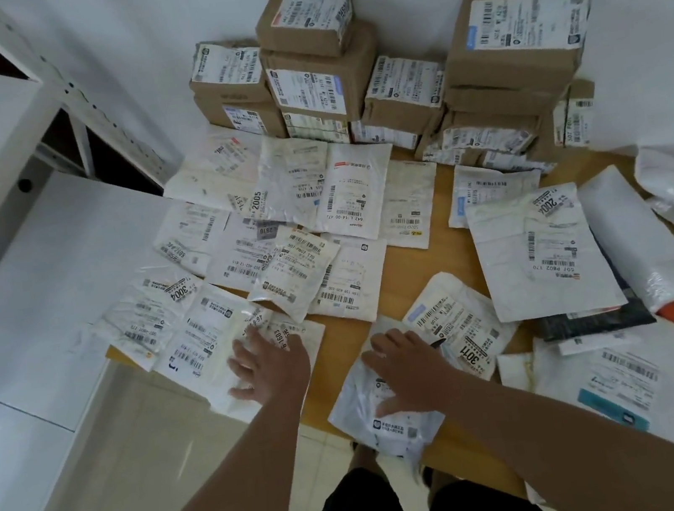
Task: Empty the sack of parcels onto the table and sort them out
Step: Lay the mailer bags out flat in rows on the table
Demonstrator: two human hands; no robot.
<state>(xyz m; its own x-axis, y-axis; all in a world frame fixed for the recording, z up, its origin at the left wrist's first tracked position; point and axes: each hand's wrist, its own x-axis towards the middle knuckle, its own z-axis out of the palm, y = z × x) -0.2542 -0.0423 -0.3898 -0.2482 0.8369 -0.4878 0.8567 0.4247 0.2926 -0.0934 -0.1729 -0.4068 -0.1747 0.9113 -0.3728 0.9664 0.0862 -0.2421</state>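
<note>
1. Your left hand (271,365) is pressing flat on a white mailer (227,352).
2. Your right hand (410,369), fingers spread, is resting on a grey mailer (378,416) right of it.
3. Stacked brown boxes (318,64) are standing beyond it, against the wall.

Single head-worn view, steeply down and forward, close over the table (438,265) near the wall.

Bare table (448,246) lay open at twelve o'clock between flat mailers (279,238); stacked cartons (387,83) blocked the far wall beyond.
</note>
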